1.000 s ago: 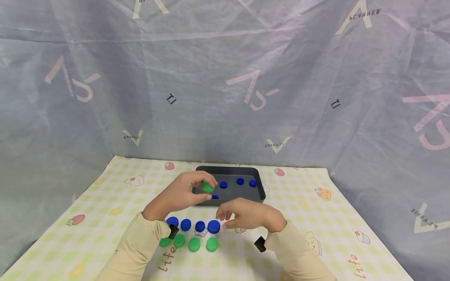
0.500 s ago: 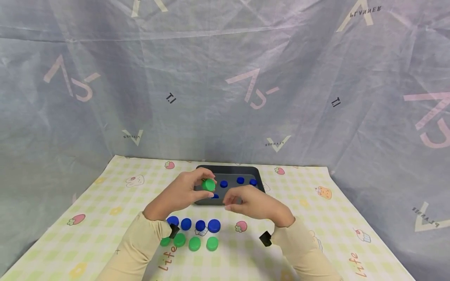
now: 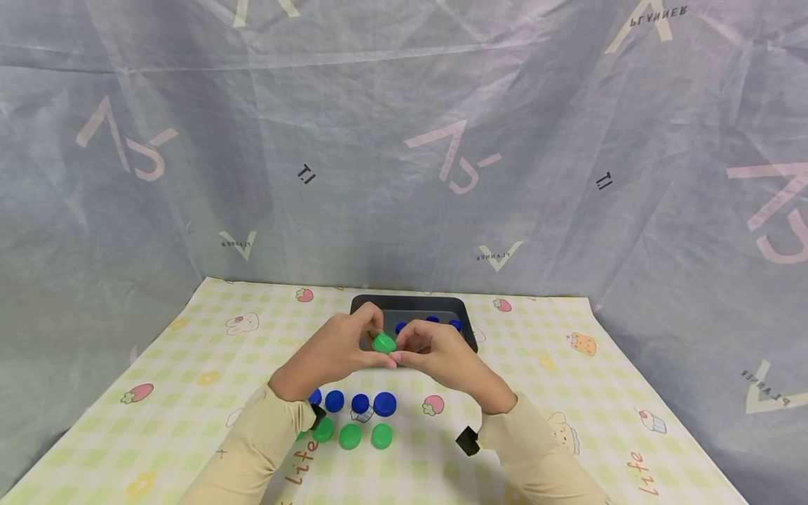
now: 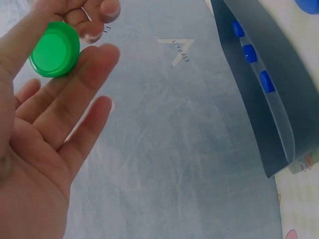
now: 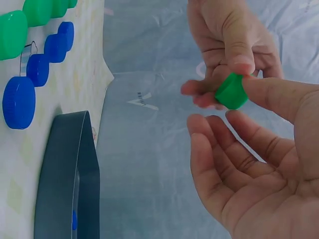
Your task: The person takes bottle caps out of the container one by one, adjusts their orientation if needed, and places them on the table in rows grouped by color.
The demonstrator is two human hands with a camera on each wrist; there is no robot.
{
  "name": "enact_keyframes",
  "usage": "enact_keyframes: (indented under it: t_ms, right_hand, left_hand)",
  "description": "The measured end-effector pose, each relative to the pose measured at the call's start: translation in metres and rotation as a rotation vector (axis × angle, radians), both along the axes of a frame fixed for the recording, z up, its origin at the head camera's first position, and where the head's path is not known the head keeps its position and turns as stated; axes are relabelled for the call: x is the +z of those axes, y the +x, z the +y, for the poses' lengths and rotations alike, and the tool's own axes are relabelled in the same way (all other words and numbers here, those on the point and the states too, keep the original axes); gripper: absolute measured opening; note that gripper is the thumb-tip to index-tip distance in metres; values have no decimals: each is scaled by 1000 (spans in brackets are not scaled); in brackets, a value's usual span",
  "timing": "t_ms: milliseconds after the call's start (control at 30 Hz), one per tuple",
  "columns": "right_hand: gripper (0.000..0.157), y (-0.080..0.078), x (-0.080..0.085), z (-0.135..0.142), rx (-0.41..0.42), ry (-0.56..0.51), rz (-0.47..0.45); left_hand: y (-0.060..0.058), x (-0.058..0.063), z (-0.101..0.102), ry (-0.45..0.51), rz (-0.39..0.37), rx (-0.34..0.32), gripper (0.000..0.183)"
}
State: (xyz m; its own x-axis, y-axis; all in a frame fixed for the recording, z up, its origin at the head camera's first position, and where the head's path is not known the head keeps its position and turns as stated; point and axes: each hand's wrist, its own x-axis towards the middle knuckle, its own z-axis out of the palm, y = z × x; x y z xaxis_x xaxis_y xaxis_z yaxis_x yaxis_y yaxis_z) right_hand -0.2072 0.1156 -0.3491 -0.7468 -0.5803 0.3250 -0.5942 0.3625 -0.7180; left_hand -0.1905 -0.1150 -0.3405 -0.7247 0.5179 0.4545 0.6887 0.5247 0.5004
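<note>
A green bottle cap [image 3: 382, 343] is up in front of the dark grey tray [image 3: 410, 303], between both hands. My left hand [image 3: 341, 345] pinches it with thumb and fingers. From the other side my right hand [image 3: 449, 356] has its thumb and index fingertip on the cap's edge, its remaining fingers loosely bent, as the right wrist view shows. The cap's flat round face [image 4: 52, 50] shows in the left wrist view. Inside the tray lie several blue caps [image 3: 432, 319], partly hidden by the hands.
Nearer the body, a row of blue caps [image 3: 384, 404] lies on the checked tablecloth [image 3: 536, 393], with a row of green caps [image 3: 350, 436] in front. The left sleeve [image 3: 252, 438] covers the rows' left ends. A grey curtain [image 3: 353, 231] hangs behind the table.
My right hand has come up from beside the blue row, and its fingertips now meet the green cap. The left hand has shifted slightly right, still holding the cap, which has tilted.
</note>
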Motion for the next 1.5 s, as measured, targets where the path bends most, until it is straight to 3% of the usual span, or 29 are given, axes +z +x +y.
enact_keyframes:
  t_ms: [267,433,533,733,833,933,1133,1333,1500]
  right_hand:
    - [19,2,1,-2,22,-36,-48]
    - [23,0,-2,-4,32,-36,-34]
    - [22,0,-2,-3,23,-24,-22]
    - [17,-3,-1,-1,-56,27,-17]
    - [16,-6,-3,-1,-70,98,-21]
    - [18,-10,-8,-1,-27,221,-30]
    - [27,-8,-19,-8,85,492,-68]
    - [25,3,-29,-19,146,765,-89]
    - [26,9,-40,-25,150,881,-143]
  left_hand:
    - [-1,-7,9,-34,38,-17,45]
    - [-2,-13,14,-55,116,-3,49]
    - [-2,-13,14,-62,118,0,50]
    - [-4,-7,4,-102,82,84,53]
    - [-6,-2,-5,-110,81,157,52]
    - [-6,2,-11,-108,89,200,49]
    - [-7,4,-13,-129,84,213,44]
    - [-8,4,-12,-145,50,228,39]
    - [-8,2,-13,-158,34,231,34]
